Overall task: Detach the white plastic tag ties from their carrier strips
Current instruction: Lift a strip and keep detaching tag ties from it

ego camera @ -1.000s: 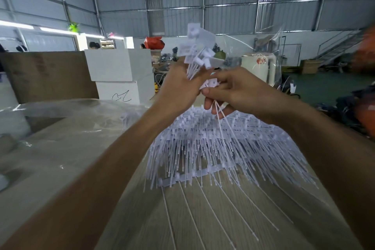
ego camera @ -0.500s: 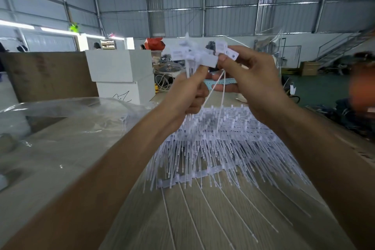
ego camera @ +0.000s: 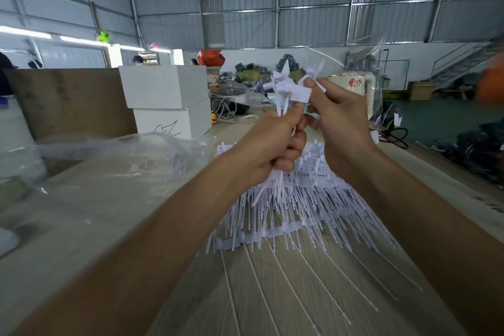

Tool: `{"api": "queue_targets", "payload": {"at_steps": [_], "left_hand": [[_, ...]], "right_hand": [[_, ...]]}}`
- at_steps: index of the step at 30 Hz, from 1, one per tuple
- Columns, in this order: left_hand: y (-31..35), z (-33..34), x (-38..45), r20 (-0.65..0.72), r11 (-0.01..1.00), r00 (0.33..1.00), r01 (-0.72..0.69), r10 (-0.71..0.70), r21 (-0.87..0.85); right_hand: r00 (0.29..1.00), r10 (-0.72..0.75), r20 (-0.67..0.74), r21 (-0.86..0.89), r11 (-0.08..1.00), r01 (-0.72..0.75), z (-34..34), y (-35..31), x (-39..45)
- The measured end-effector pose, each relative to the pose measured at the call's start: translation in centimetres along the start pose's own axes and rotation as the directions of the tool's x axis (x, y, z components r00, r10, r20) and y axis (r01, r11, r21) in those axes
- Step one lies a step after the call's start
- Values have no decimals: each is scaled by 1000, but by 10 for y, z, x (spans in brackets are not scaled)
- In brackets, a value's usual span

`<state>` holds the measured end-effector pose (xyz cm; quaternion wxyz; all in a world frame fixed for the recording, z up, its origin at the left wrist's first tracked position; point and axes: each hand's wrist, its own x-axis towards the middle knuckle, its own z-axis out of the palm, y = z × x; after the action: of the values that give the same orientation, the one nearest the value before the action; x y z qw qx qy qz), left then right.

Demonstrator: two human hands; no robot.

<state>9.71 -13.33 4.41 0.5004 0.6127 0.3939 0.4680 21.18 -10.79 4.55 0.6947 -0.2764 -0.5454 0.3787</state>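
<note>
I have my left hand [ego camera: 268, 144] fisted round a bundle of loose ties [ego camera: 283, 95], heads up, stems hanging below the grip so they stay gathered. My right hand [ego camera: 335, 114] pinches one tag head [ego camera: 309, 80] at the top of the bundle, probably to add it or square it up. Both held high, clear of the pile [ego camera: 300, 199] of ties on strips lying on the bench [ego camera: 109, 199] below, one strip [ego camera: 259, 237] at its near edge. Clear bag [ego camera: 122, 155] lies left.
</note>
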Motion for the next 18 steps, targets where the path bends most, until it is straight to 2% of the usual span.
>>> {"api": "queue_targets", "payload": {"at_steps": [6, 8, 10, 13, 15, 17, 18], "left_hand": [[13, -14, -5, 13, 977, 999, -42, 40, 207], [15, -19, -12, 1, 962, 999, -52, 53, 268], [16, -31, -21, -66, 928, 990, -93, 125, 362], [12, -68, -43, -196, 862, 938, -163, 286, 480], [5, -106, -66, -237, 818, 890, -216, 389, 533], [-12, -154, -94, -250, 719, 831, -234, 497, 654], [-24, -182, -108, -278, 648, 800, -173, 531, 742]], "right_hand": [[990, 117, 74, -4, 993, -117, -4, -2, 5], [982, 125, 144, -26, 992, -122, -4, -2, 4], [960, 115, 256, -70, 993, -100, -2, -2, 1], [896, 122, 428, -223, 975, -26, -1, 0, -4], [862, 126, 490, -296, 955, 29, 0, 2, -6], [845, 123, 520, -337, 939, 71, 1, 2, -8], [839, 122, 531, -355, 931, 90, 1, 2, -8]]}}
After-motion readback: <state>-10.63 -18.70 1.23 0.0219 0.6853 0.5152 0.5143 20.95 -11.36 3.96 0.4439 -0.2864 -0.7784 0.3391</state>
